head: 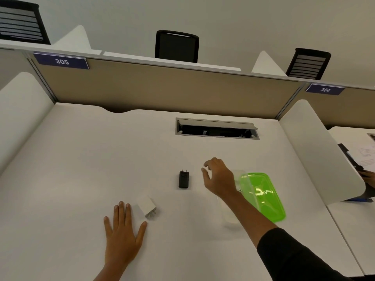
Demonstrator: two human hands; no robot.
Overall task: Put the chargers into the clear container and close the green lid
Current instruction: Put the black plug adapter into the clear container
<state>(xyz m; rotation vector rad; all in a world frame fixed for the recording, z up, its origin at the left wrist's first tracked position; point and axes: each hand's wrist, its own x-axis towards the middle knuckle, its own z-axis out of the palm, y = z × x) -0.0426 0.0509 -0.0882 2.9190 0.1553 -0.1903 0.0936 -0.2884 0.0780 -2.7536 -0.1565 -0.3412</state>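
A black charger (183,179) lies flat on the white desk, prongs pointing away from me. A white charger (146,207) lies nearer, prongs to the right, just beyond the fingertips of my left hand (123,234), which rests flat and spread on the desk. My right hand (218,177) hovers right of the black charger, fingers curled and apart; whether something small and white sits at the fingertips I cannot tell. The clear container (230,209) stands under my right forearm, partly hidden. The green lid (263,196) leans against its right side.
An open cable hatch (217,129) is set into the desk (85,169) behind the chargers. White side dividers (316,147) and a beige back panel (162,90) fence the desk. Papers and another person's hand (368,175) show at the far right.
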